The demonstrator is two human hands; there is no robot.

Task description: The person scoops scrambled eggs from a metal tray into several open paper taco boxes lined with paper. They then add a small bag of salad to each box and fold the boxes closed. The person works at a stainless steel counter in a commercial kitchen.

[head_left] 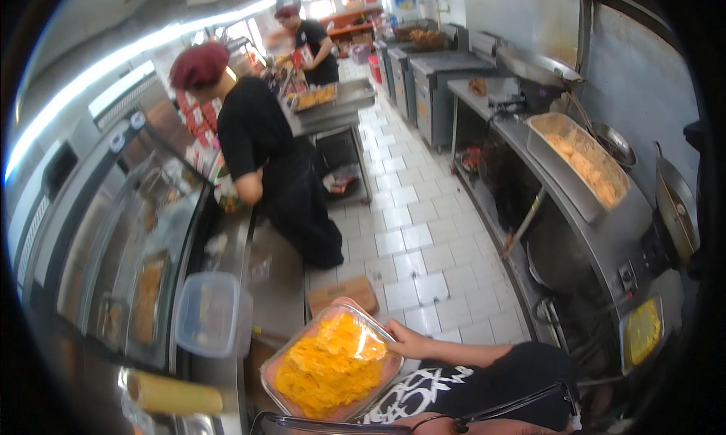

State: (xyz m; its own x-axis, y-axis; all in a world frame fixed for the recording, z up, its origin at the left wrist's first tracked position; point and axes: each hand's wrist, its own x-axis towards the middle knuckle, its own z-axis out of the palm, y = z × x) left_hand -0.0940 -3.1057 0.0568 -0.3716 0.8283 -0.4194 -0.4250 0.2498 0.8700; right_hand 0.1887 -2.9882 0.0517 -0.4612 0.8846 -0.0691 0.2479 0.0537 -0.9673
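Observation:
A rectangular tray (271, 387) heaped with bright yellow-orange, mash-like food (333, 359) is held tilted in front of my body. Shiny clear film appears to stretch over it. My right hand (408, 340) is closed on the tray's right edge, the forearm reaching in from the right. My left hand does not show; the tray may hide it. To the left of the tray, on the counter, stands a translucent plastic tub (208, 314) with some yellow residue inside. A yellowish roll (174, 393) lies nearer to me.
A co-worker (261, 148) in black bends over the left counter; another person (316, 49) stands farther back. A brown board or box (344, 295) is beyond my tray. Along the right, a steel counter bears a deep pan of food (541, 125) and a yellow-filled tray (643, 333).

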